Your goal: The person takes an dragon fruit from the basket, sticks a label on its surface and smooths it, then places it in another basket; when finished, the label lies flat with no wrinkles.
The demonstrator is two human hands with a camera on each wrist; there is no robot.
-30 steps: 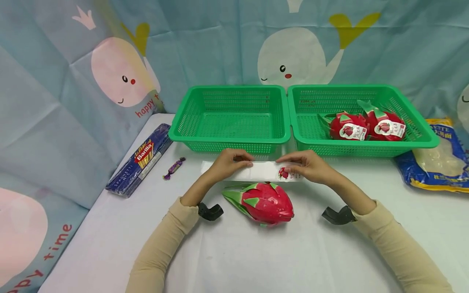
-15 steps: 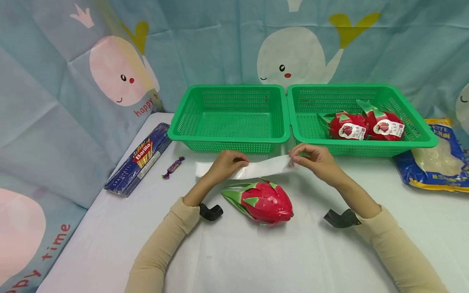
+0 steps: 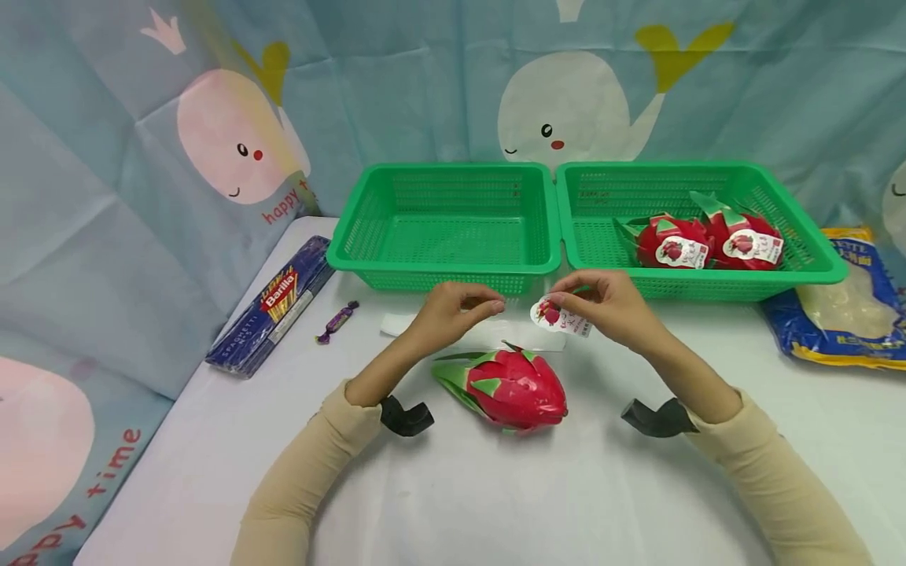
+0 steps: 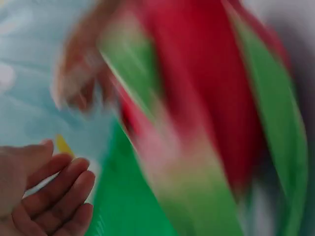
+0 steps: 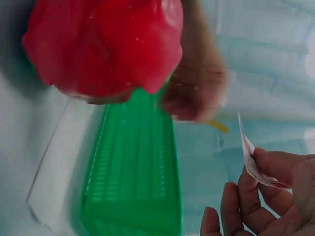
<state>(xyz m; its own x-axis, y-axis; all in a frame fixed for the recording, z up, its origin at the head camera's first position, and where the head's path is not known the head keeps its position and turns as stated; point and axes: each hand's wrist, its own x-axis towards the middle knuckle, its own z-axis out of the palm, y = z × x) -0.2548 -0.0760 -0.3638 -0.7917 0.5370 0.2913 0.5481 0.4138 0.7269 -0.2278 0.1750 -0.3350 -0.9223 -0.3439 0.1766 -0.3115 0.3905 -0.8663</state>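
Observation:
My right hand pinches a white sticker with a red fruit print between thumb and fingers; it curves a little in the right wrist view. Facing it, my left hand holds nothing, its fingers loosely bent, as the left wrist view also shows. Beneath both hands a white backing strip lies on the table. Just in front of the strip rests a red dragon fruit with green leaf tips pointing left; the side seen from above bears no sticker.
Two green baskets stand behind the hands. The left basket holds nothing; the right basket holds two stickered dragon fruits. A spaghetti pack and a purple wrapped candy lie left, a blue-and-yellow bag right.
My right hand has peeled the sticker off the strip and holds it free, printed side up. My left hand has let go of the strip, which now lies on the table.

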